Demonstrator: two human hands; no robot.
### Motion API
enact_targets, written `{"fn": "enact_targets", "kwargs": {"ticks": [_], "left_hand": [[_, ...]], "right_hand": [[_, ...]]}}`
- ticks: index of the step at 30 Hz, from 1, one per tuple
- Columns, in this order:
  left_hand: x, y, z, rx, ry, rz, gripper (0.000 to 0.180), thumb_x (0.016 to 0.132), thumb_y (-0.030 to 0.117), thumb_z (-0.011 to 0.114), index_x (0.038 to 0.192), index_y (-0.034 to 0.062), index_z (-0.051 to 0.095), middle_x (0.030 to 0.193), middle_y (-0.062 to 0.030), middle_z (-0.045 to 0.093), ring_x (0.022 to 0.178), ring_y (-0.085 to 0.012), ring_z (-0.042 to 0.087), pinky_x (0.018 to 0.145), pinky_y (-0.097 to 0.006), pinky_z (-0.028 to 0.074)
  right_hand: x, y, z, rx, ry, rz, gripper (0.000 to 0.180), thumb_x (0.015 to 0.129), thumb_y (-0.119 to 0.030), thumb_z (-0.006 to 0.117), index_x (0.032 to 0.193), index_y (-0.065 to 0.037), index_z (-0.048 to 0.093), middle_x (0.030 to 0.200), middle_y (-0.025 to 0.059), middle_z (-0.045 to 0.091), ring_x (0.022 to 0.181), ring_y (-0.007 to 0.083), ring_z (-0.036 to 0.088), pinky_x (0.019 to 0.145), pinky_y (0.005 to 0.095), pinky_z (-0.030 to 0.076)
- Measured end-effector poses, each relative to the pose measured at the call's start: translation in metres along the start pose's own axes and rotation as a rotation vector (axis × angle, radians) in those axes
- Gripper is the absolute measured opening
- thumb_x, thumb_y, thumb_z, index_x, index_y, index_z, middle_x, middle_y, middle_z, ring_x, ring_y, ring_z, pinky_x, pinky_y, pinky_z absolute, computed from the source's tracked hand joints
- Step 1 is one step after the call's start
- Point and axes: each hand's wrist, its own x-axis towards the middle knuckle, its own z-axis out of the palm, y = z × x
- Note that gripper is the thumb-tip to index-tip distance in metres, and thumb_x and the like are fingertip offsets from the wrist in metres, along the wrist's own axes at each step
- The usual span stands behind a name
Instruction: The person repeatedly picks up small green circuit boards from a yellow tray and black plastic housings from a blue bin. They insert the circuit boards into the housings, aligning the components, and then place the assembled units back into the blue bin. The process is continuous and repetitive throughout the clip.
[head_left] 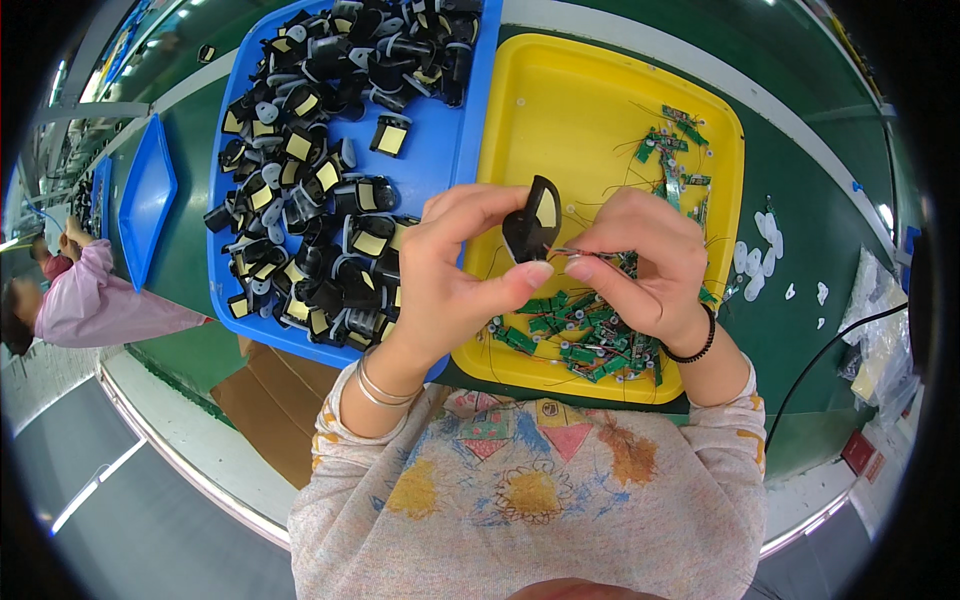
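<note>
Between the thumb and fingers of my left hand (440, 275) is a black plastic housing (522, 234) with a pale yellow pad on it. It is held over the yellow tray (550, 75). Close on its right, my right hand (645, 255) pinches thin wires (562, 251) at the housing's lower edge. What the wires' far ends join is hidden by the fingers. Below both hands, small green circuit boards (590, 345) with thin leads lie in the tray. To the left, a blue tray (430, 170) carries a heap of similar black housings (310, 215).
On the green table at right are several white translucent pieces (755, 262), clear plastic bags (878, 335) and a black cable (835, 340). Another blue tray (148, 205) stands at far left, near a person in pink (100, 300). Brown cardboard (270, 400) lies below the blue tray.
</note>
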Motion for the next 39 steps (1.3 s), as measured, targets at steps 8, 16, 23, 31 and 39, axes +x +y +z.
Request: {"fn": "enact_targets", "kwargs": {"ticks": [8, 16, 23, 31, 39], "left_hand": [[0.005, 0.01, 0.011, -0.13, 0.16, -0.036, 0.045, 0.063, 0.017, 0.072, 0.101, 0.0007, 0.056, 0.092, -0.0113, 0.057, 0.084, -0.023, 0.055, 0.079, -0.031, 0.042], [0.008, 0.009, -0.006, 0.067, 0.016, 0.062, 0.046, 0.069, 0.012, 0.07, 0.107, 0.0013, 0.046, 0.091, -0.0086, 0.059, 0.084, -0.0174, 0.054, 0.077, -0.028, 0.041], [0.006, 0.009, -0.004, -0.785, -0.106, -0.305, 0.035, 0.079, 0.008, 0.061, 0.109, 0.0019, 0.044, 0.098, -0.0087, 0.06, 0.089, -0.0123, 0.056, 0.079, -0.025, 0.044], [0.003, 0.009, 0.004, -0.685, -0.038, -0.283, 0.036, 0.077, 0.006, 0.064, 0.108, 0.0029, 0.046, 0.097, -0.0083, 0.059, 0.085, -0.012, 0.056, 0.078, -0.025, 0.043], [0.003, 0.009, 0.007, -0.677, -0.002, -0.268, 0.035, 0.077, 0.005, 0.063, 0.108, 0.0025, 0.046, 0.095, -0.0064, 0.059, 0.084, -0.0095, 0.054, 0.074, -0.023, 0.041]], "right_hand": [[-0.006, 0.005, 0.005, 0.248, -0.005, 0.333, 0.015, 0.072, -0.006, 0.069, 0.083, -0.002, 0.061, 0.073, 0.0022, 0.058, 0.06, 0.0064, 0.052, 0.05, 0.0204, 0.041], [-0.003, -0.006, -0.001, 0.794, -0.07, 0.614, 0.016, 0.076, -0.002, 0.064, 0.09, 0.0, 0.055, 0.085, 0.0036, 0.058, 0.071, 0.0067, 0.057, 0.062, 0.0193, 0.05], [-0.004, -0.008, 0.0, 0.856, -0.052, 0.601, 0.014, 0.077, 0.0, 0.062, 0.089, 0.0, 0.054, 0.079, 0.0018, 0.057, 0.073, 0.0078, 0.059, 0.062, 0.0198, 0.051], [-0.003, -0.006, 0.003, 0.915, 0.003, 0.626, 0.012, 0.078, 0.0, 0.061, 0.083, -0.001, 0.051, 0.075, 0.0022, 0.057, 0.063, 0.0073, 0.059, 0.057, 0.0182, 0.049], [-0.005, -0.003, 0.006, 0.941, -0.034, 0.628, 0.015, 0.076, 0.001, 0.063, 0.082, -0.002, 0.05, 0.074, 0.0025, 0.057, 0.06, 0.007, 0.058, 0.056, 0.0179, 0.049]]}}
